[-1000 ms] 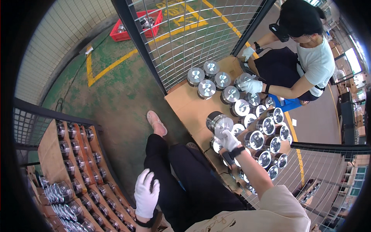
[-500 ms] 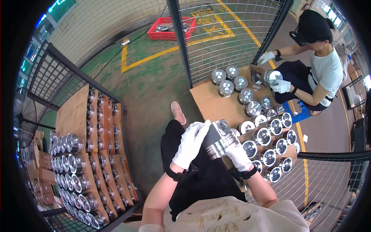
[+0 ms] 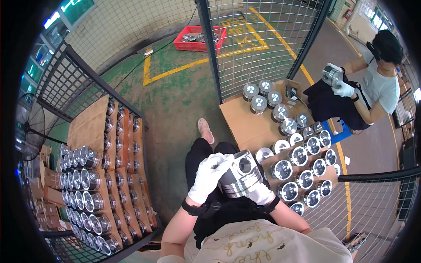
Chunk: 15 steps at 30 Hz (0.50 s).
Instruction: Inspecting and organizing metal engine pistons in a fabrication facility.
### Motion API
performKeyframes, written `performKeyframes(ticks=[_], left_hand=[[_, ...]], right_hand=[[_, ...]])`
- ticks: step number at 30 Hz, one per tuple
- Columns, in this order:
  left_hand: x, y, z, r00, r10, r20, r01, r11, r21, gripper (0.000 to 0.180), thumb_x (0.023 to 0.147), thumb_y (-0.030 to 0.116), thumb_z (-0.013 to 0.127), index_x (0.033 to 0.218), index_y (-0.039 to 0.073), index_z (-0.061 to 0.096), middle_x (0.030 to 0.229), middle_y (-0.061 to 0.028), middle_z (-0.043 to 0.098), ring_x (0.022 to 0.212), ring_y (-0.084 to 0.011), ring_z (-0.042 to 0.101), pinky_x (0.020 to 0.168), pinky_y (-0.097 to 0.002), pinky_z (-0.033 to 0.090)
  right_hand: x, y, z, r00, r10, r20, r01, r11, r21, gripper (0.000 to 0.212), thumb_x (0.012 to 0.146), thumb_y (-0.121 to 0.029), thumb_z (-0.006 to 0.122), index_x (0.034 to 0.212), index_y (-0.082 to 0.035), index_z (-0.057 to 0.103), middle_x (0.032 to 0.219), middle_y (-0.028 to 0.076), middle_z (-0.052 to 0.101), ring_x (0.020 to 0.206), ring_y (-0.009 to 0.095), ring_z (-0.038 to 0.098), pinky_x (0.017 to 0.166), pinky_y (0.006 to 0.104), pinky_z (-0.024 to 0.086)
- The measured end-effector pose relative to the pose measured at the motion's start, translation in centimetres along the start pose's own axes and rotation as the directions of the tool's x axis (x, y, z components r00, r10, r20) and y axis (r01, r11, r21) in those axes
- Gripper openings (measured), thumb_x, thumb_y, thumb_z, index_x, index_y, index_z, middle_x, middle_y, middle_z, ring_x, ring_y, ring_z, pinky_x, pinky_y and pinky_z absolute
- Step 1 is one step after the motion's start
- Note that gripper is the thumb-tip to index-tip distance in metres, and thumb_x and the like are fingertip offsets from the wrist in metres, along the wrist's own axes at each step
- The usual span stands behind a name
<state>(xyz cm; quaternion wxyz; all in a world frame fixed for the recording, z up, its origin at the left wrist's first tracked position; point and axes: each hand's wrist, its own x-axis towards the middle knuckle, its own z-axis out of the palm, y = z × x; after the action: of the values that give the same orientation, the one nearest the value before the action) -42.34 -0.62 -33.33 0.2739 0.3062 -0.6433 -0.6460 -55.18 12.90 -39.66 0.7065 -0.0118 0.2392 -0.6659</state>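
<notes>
A shiny metal piston (image 3: 240,172) is held between my two white-gloved hands, over my lap. It lies tilted, its round pin hole facing up and its grooved crown end toward me. My left hand (image 3: 209,176) is closed on its left side, with the fingers over the skirt's upper edge. At the lower right, my right hand (image 3: 262,194) grips the grooved end; some of its fingers are hidden behind the piston. Just right of my hands, several more pistons (image 3: 283,169) stand in rows on a cardboard sheet (image 3: 272,173).
To the left, a caged rack holds stacked pistons (image 3: 90,179) between cardboard layers (image 3: 87,122). Wire mesh (image 3: 258,48) rises ahead. A red crate (image 3: 193,46) with metal parts lies on the floor beyond. At the right, a seated co-worker (image 3: 377,83) holds another piston (image 3: 332,76).
Both my hands have turned the piston, bringing its pin hole into view, and moved it slightly lower. The co-worker has sat back and now holds a piston raised in both hands.
</notes>
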Motion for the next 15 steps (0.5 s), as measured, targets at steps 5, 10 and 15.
performKeyframes(ticks=[5, 10, 15], left_hand=[[-1.0, -1.4, 0.2, 0.965, 0.248, -0.087, -0.213, 0.932, 0.293, 0.040, 0.088, 0.001, 0.063, 0.126, 0.002, 0.051, 0.125, -0.0078, 0.053, 0.108, -0.0169, 0.054, 0.091, -0.0299, 0.044], [-2.4, -2.9, 1.9, 0.974, -0.225, 0.029, 0.175, 0.665, -0.726, 0.051, 0.093, 0.009, 0.055, 0.140, 0.003, 0.038, 0.135, -0.0092, 0.049, 0.123, -0.0196, 0.049, 0.106, -0.0367, 0.038], [-2.3, -4.4, 1.3, 0.990, 0.004, 0.141, 0.092, 0.742, -0.664, 0.049, 0.100, 0.030, 0.031, 0.140, 0.002, 0.038, 0.137, -0.0145, 0.049, 0.123, -0.0273, 0.050, 0.104, -0.0416, 0.042]], right_hand=[[0.6, -0.6, -3.2, 0.982, -0.186, 0.040, 0.177, 0.821, -0.542, 0.050, 0.096, -0.013, 0.055, 0.141, -0.002, 0.036, 0.141, 0.009, 0.043, 0.127, 0.017, 0.044, 0.106, 0.0321, 0.036], [0.7, -2.3, 1.7, 0.864, -0.498, 0.073, 0.442, 0.681, -0.584, 0.071, 0.082, -0.014, 0.072, 0.143, -0.004, 0.037, 0.136, 0.010, 0.049, 0.121, 0.022, 0.051, 0.101, 0.0337, 0.041], [-0.8, -2.7, 6.6, 0.737, -0.566, 0.368, 0.166, -0.376, -0.911, 0.069, 0.073, -0.008, 0.073, 0.137, -0.010, 0.048, 0.115, 0.012, 0.057, 0.099, 0.028, 0.056, 0.084, 0.0364, 0.047]])
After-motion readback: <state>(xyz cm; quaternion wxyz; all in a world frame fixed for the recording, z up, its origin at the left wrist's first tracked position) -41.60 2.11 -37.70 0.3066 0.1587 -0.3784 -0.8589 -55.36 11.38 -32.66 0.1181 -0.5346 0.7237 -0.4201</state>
